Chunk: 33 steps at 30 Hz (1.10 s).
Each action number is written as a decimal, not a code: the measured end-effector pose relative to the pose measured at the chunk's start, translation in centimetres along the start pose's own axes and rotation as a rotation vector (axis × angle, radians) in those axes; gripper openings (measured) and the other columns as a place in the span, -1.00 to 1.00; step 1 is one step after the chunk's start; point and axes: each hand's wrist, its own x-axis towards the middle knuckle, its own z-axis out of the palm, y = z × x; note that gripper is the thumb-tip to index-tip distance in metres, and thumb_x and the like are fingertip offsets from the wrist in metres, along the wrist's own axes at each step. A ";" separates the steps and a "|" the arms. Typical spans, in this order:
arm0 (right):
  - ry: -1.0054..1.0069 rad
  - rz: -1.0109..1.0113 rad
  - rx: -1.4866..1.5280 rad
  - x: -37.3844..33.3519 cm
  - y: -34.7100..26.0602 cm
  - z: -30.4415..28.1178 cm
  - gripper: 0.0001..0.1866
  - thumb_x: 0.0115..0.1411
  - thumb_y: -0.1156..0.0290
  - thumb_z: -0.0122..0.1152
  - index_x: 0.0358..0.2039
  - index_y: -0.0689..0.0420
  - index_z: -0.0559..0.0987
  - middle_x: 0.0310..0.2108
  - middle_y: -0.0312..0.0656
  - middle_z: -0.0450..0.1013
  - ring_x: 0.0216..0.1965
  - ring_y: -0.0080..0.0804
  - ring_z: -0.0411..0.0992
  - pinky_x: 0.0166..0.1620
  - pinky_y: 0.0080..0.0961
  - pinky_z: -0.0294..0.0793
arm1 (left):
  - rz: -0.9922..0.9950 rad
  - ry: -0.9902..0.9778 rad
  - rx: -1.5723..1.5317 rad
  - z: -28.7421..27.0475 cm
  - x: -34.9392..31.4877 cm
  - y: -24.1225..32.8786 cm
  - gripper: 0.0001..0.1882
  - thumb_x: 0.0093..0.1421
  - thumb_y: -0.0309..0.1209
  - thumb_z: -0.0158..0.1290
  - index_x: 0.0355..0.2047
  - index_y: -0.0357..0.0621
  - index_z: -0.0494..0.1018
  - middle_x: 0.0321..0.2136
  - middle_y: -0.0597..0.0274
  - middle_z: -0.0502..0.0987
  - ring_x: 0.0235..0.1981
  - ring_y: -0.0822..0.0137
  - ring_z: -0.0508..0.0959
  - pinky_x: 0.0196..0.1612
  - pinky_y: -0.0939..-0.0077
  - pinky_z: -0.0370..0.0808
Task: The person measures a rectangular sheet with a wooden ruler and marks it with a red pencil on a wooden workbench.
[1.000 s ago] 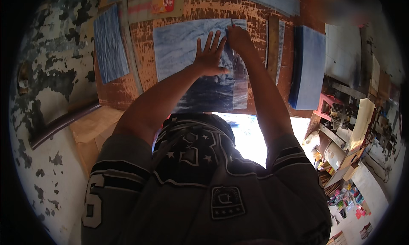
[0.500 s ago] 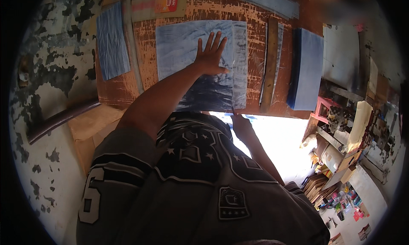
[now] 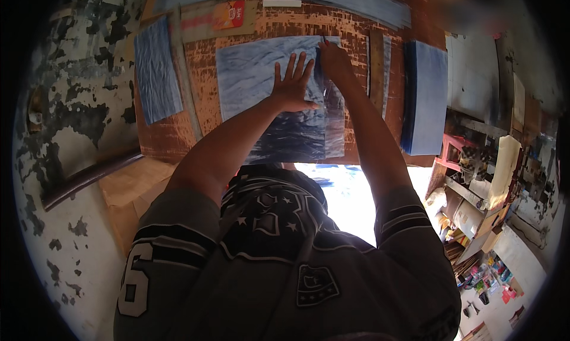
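A blue sheet (image 3: 249,68) with pale streaks lies on the worn reddish-brown table in front of me. My left hand (image 3: 293,92) presses flat on it with the fingers spread. Along the sheet's right side runs a straight line, with a narrow glossy blue-grey strip (image 3: 334,127) beyond it. At the far end of that line, my right hand (image 3: 335,62) is closed around a slim dark tool (image 3: 324,40) that looks like a cutter knife. Most of the tool is hidden by the fingers.
A wooden bar (image 3: 376,74) and a thick blue stack (image 3: 427,97) lie to the right. Leftward are another streaked blue sheet (image 3: 158,71) and a grey strip (image 3: 187,83). Farther back rest a red-and-yellow card (image 3: 229,14), a white bar (image 3: 282,3) and a long blue strip (image 3: 356,5).
My right hand has moved with the slim tool from the table's near edge to the far end of the line. My left hand stays flat on the sheet.
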 end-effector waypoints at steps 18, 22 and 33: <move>-0.069 -0.066 -0.040 -11.9 -1.4 1.8 -0.75 0.36 0.33 0.00 -0.11 0.21 0.51 -0.22 0.09 0.47 -0.25 0.05 0.55 -0.16 -0.04 0.55 | -0.045 -0.025 0.042 -0.3 -0.3 0.3 0.40 0.00 0.32 0.24 0.49 0.05 -0.49 0.48 0.05 -0.59 0.48 0.00 -0.60 0.39 -0.37 -0.47; -0.218 0.324 0.259 -20.6 -4.2 -0.1 -0.58 0.46 0.17 -0.15 -0.02 0.31 0.47 -0.26 0.31 0.54 -0.13 0.28 0.52 -0.11 0.06 0.49 | -0.037 -0.016 0.041 -0.2 -0.3 0.1 0.40 0.00 0.32 0.24 0.49 0.06 -0.49 0.48 0.04 -0.59 0.48 -0.02 -0.59 0.38 -0.39 -0.47; -0.287 0.195 0.082 -19.8 -4.2 -5.7 -0.66 0.44 0.31 -0.14 -0.18 0.27 0.57 -0.29 0.17 0.53 -0.20 0.15 0.54 -0.16 -0.04 0.54 | -0.028 -0.023 0.047 0.2 0.1 -0.5 0.41 -0.01 0.34 0.23 0.49 0.08 -0.51 0.48 0.09 -0.63 0.47 0.01 -0.63 0.38 -0.38 -0.49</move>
